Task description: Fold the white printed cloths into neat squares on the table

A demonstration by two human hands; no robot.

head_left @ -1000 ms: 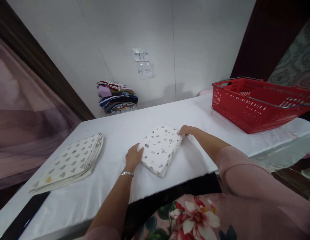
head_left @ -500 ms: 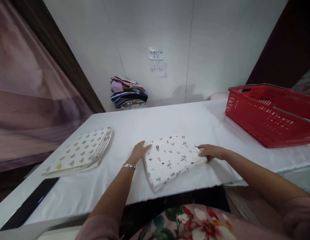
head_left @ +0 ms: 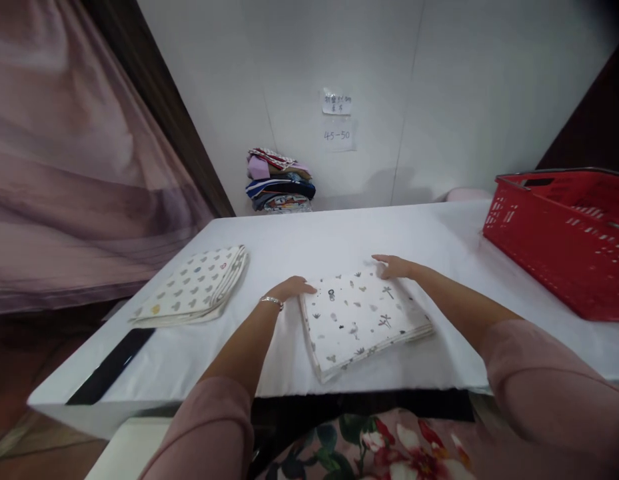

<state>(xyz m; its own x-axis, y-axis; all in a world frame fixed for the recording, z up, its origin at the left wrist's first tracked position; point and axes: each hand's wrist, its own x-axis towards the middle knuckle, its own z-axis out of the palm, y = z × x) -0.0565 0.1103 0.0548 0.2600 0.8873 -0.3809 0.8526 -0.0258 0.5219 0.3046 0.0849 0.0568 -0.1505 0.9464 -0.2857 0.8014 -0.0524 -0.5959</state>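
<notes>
A folded white cloth (head_left: 359, 320) printed with small grey plants and animals lies on the table in front of me. My left hand (head_left: 293, 287) is at its far left corner, thumb on top and the other fingers at the edge. At the far right corner is my right hand (head_left: 395, 267), its index finger stretched out past the far edge and its thumb down by the cloth. To the left lies another folded cloth (head_left: 194, 283), cream with grey shapes and a few coloured ones, touched by neither hand.
A white cover (head_left: 349, 233) lies over the table. On the right stands a red plastic basket (head_left: 554, 247). A dark flat strip (head_left: 112, 367) lies at the left front. Folded fabrics (head_left: 280, 183) are stacked against the wall beyond the far edge. A pink curtain (head_left: 89, 153) hangs at the left.
My right hand has moved from the cloth's right side to its far right corner. My left hand stays at the left corner. The whole view has shifted, with the basket now further right.
</notes>
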